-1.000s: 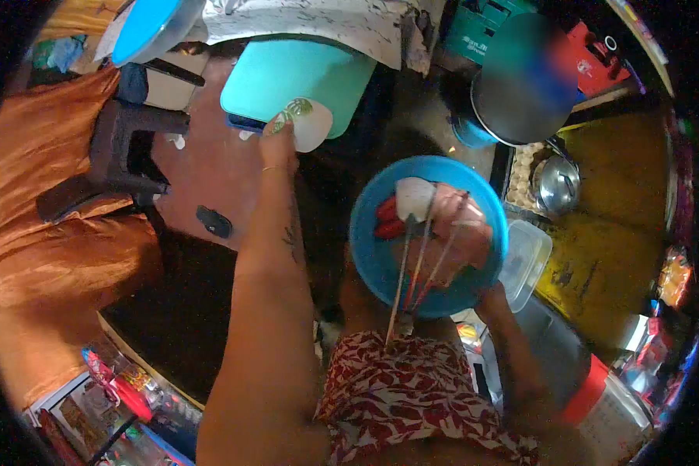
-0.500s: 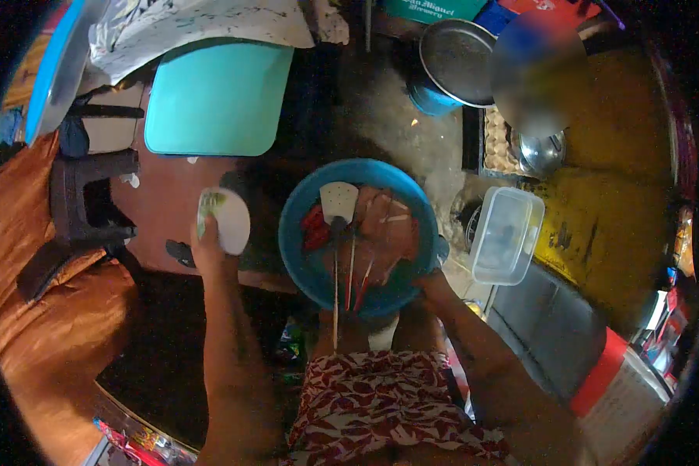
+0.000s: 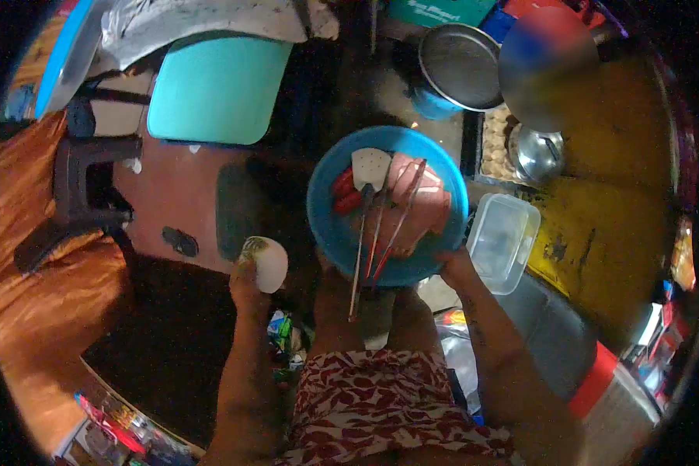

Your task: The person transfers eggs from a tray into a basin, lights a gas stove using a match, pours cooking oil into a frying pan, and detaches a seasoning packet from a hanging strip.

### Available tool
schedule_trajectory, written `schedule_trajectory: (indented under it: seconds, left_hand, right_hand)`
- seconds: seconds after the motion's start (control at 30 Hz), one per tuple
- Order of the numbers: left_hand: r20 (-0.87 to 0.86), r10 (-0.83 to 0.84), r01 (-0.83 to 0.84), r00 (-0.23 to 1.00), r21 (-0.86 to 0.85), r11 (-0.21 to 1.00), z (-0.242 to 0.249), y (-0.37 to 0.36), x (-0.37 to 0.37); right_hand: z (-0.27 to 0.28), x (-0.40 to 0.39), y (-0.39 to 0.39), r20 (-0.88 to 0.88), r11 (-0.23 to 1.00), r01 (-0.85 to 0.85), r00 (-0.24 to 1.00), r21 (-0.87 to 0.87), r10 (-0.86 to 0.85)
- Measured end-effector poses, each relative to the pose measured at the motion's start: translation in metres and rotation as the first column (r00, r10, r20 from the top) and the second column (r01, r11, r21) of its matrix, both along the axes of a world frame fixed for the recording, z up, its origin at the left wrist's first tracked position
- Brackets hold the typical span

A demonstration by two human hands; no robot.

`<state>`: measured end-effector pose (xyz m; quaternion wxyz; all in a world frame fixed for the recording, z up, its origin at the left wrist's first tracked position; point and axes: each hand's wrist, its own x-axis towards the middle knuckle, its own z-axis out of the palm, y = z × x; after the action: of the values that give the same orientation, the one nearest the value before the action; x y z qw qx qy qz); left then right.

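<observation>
Blue bowl (image 3: 330, 225) gripped at rim by right hand (image 3: 452, 268).

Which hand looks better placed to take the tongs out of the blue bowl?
Probably the left hand: it holds only a small white lid, while the right hand grips the blue bowl rim, steadying it under the tongs.
</observation>
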<state>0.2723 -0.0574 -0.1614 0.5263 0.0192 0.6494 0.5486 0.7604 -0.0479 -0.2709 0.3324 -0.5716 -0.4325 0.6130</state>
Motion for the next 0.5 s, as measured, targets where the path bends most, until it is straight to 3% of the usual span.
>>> schedule_trajectory:
  seconds: [0.03,0.07,0.1,0.13,0.17,0.23,0.27,0.33,0.37,0.43,0.47,0.5]
  left_hand:
    - [0.065,0.051,-0.053,0.997,0.019,0.998,-0.01,-0.002,0.008]
    - [0.129,0.103,-0.108,0.986,0.035,0.994,-0.019,-0.006,0.013]
    - [0.116,0.124,-0.128,0.985,0.028,0.991,-0.022,-0.01,0.014]
    - [0.012,0.022,-0.022,1.0,0.002,1.0,-0.02,-0.011,0.015]
    - [-0.085,-0.086,0.084,0.993,-0.037,0.996,-0.019,-0.012,0.017]
    - [-0.014,-0.009,0.009,1.0,-0.033,0.999,-0.002,-0.006,0.02]
    - [-0.053,-0.022,0.02,0.998,-0.03,0.999,0.001,-0.005,0.018]
    - [-0.094,-0.022,0.019,0.995,-0.033,0.999,-0.005,-0.009,0.01]
    - [-0.111,0.01,-0.013,0.994,-0.03,0.999,-0.009,-0.012,0.003]
    - [-0.137,0.051,-0.056,0.989,-0.032,0.998,-0.01,-0.016,-0.01]
    - [-0.196,0.032,-0.049,0.98,-0.079,0.996,-0.01,-0.019,-0.02]
    - [-0.252,0.012,-0.044,0.968,-0.125,0.991,-0.007,-0.019,-0.027]
  right_hand:
    - [-0.009,0.006,0.0,0.035,0.999,-0.026,0.999,0.022,0.025]
    - [-0.019,0.014,0.001,0.116,0.985,-0.169,0.979,0.019,0.166]
    - [-0.026,0.011,0.002,0.15,0.969,-0.248,0.958,0.009,0.244]
    - [-0.03,0.006,0.004,0.183,0.946,-0.325,0.93,0.0,0.32]
    - [-0.033,0.002,0.005,0.219,0.95,-0.31,0.925,-0.039,0.311]
    - [-0.013,-0.021,0.019,0.252,0.949,-0.304,0.915,-0.085,0.315]
    - [0.018,-0.046,0.036,0.465,0.905,-0.421,0.791,-0.059,0.398]
    - [-0.002,-0.066,0.037,0.65,0.837,-0.544,0.614,-0.063,0.448]
    - [-0.057,-0.072,0.02,0.403,0.899,-0.437,0.818,-0.028,0.411]
    - [-0.08,-0.096,0.02,0.109,0.944,-0.329,0.937,-0.038,0.331]
    - [-0.09,-0.108,0.019,0.499,0.769,-0.625,0.713,0.135,0.493]
    - [-0.089,-0.125,0.025,0.673,0.623,-0.767,0.543,0.155,0.502]
